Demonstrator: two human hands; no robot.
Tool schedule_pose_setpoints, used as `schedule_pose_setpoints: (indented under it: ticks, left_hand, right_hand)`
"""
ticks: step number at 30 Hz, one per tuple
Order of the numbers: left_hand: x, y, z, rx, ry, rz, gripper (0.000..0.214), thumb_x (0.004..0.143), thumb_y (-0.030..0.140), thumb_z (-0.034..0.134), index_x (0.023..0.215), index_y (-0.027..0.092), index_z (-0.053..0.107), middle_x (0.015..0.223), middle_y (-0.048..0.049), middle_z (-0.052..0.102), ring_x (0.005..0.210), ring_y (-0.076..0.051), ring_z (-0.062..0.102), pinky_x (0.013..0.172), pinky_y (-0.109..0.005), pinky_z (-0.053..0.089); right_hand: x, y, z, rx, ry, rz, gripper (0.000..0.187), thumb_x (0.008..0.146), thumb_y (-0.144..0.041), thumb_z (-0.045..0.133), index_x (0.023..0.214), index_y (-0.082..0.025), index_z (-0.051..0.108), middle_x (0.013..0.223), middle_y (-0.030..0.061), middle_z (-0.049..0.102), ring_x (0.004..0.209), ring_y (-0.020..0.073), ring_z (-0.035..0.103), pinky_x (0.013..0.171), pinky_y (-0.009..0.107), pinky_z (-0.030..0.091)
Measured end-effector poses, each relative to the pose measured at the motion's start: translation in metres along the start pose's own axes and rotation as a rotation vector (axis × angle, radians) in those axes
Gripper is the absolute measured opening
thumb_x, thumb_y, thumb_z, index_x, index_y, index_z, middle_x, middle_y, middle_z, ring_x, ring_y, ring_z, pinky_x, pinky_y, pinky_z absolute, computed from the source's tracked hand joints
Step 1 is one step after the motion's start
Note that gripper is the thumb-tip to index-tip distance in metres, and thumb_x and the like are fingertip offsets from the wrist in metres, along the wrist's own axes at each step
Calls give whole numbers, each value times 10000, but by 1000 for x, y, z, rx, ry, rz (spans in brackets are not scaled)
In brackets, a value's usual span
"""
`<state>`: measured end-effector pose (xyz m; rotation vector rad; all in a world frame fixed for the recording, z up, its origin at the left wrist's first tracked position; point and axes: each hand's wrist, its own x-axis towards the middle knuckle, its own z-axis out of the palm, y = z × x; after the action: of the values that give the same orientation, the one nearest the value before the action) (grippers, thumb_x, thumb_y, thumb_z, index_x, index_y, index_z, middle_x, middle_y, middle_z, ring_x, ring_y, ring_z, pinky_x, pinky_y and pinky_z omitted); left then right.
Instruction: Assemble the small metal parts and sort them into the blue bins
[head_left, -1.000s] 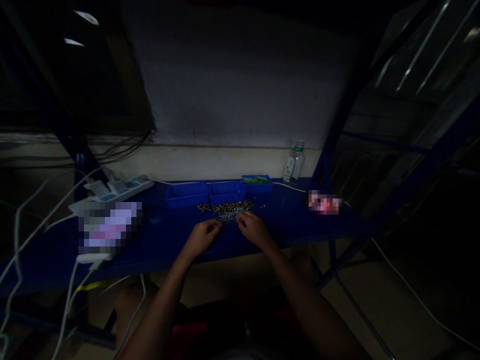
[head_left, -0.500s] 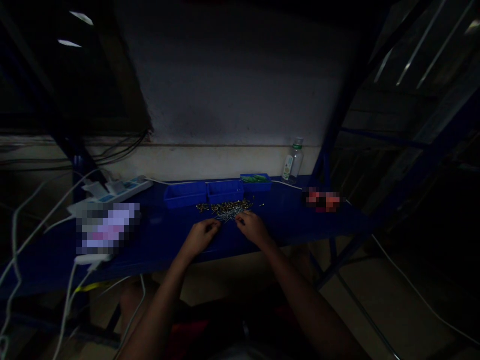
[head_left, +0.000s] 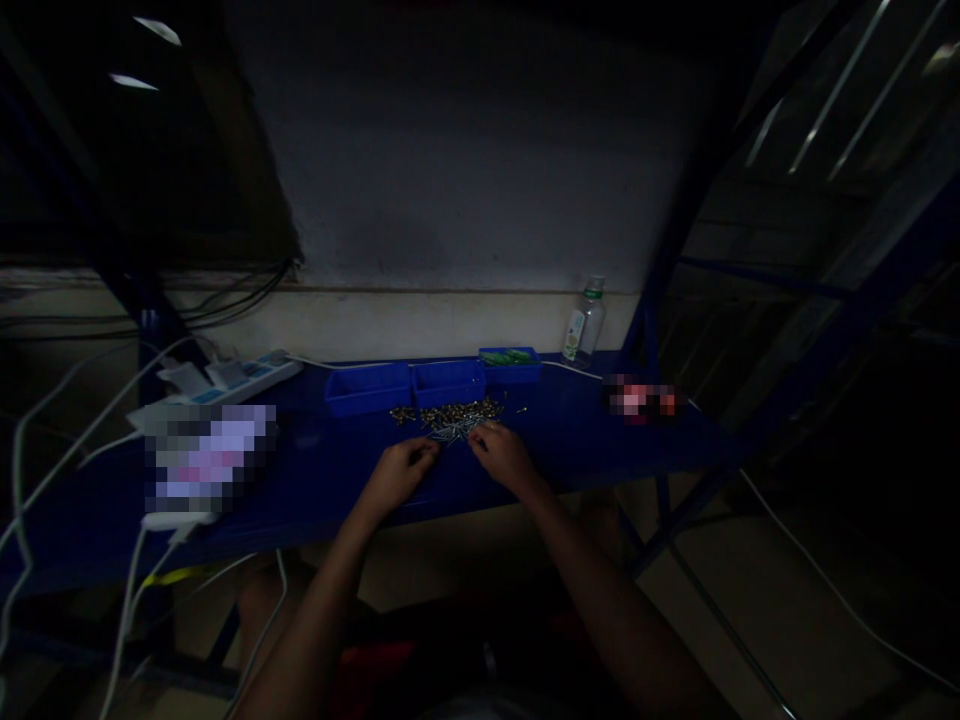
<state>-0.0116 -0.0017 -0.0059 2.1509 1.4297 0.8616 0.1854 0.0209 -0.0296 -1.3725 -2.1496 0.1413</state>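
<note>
On the blue table lies a heap of small metal pieces that look like screws: silver ones [head_left: 452,431] at the front, brass-coloured ones [head_left: 463,412] behind. My left hand [head_left: 402,468] rests at the heap's left front edge, its fingers curled together; anything between the fingertips is too small and dark to make out. At the right edge of the silver pieces is my right hand [head_left: 501,454], fingers bent in a pinch that touches the heap. What it may hold is hidden. A smaller cluster of brass-coloured pieces [head_left: 403,414] sits to the left.
Behind the heap stand two blue trays [head_left: 367,388] [head_left: 448,382] and a third blue tray with green items [head_left: 510,374]. A clear bottle [head_left: 586,325] stands at the wall. Leftward are a power strip [head_left: 255,375], white cables and a blurred object [head_left: 214,455].
The view has shifted slightly. Both hands stay in nearly the same place at the heap, with no clear change in their grip.
</note>
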Motion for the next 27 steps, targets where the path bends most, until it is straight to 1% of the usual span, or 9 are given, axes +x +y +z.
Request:
schedule_pose_setpoints:
  ticks: [4,9,14,21,27]
  left_hand:
    - [1,-3,1,-6,10,-1,345,792,407,431,907,170,654,879,-40,694,774,-198,622,736,-268,456]
    - [0,-3,1,-9,5,21,334,793,389,433,915,170,654,886,-37,690,771,-194,621,747,-274,456]
    - [-1,0,1,-19,-31,12,353,795,416,431,924,177,656,896,-36,690,796,-199,617,762,-280,459]
    - [-1,1,1,9,-46,39,362,802,425,433,923,186,676,980,-47,681,865,-206,618,789,-274,456]
    - [0,-4,2,4,-58,62,356,818,421,429,953,197,670,984,-45,677,870,-198,618,790,-274,454]
  right_hand:
    - [0,-1,-1,34,22,-30,149,886,-224,415,883,-194,560,924,33,582,881,119,533,790,206,366]
    - [0,-4,-4,135,51,-80,137,892,-218,402,905,-192,536,923,31,582,890,119,531,808,216,362]
    - [-1,-5,-6,225,7,-138,126,881,-205,414,909,-193,536,890,14,611,853,109,555,781,209,380]
    - [-2,-3,-3,291,-21,-145,112,831,-189,466,873,-186,569,829,-10,627,746,85,569,709,170,402]
    - [-1,-2,-2,282,-32,-163,139,828,-197,481,889,-192,607,853,-2,638,772,97,573,742,189,406]
